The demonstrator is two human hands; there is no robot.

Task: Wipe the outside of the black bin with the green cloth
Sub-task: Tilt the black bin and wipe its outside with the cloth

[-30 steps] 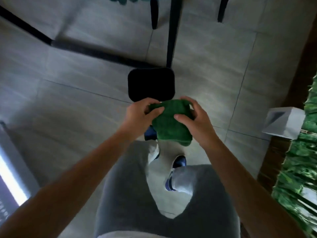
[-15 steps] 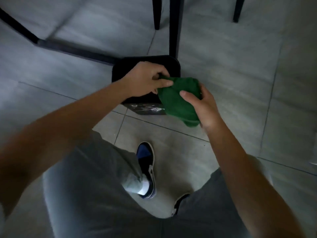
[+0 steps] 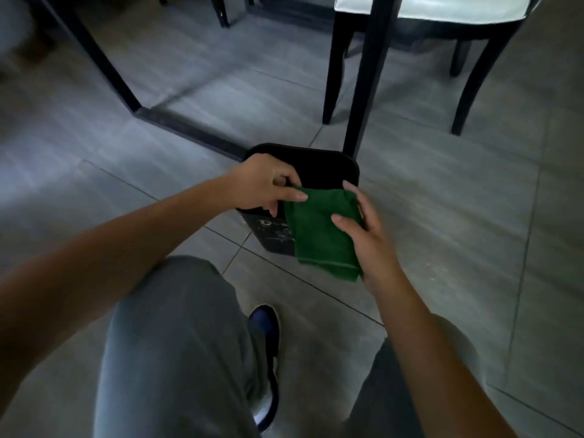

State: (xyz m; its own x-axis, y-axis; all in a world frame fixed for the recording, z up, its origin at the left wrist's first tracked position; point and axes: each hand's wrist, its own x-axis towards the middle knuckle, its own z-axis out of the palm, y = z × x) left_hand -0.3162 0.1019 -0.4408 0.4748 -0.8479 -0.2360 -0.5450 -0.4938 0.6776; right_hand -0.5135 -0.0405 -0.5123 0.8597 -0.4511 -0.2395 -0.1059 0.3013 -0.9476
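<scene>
One black bin [image 3: 319, 162], smooth and hard with rounded corners, stands on the grey tiled floor [image 3: 442, 200]; its near wall carries pale scuffs. One green cloth [image 3: 319, 232], soft, napped and folded into a rough rectangle, hangs over that near wall towards six o'clock. The right hand [image 3: 369, 232] holds the cloth from its three o'clock edge, thumb across the front and fingers curled behind. The left hand [image 3: 265, 184], at the cloth's ten o'clock, pinches its top corner with curled fingers at the bin's rim. One dark chair [image 3: 410, 42] with a pale seat stands at twelve o'clock. One blue shoe [image 3: 268, 343] shows below.
</scene>
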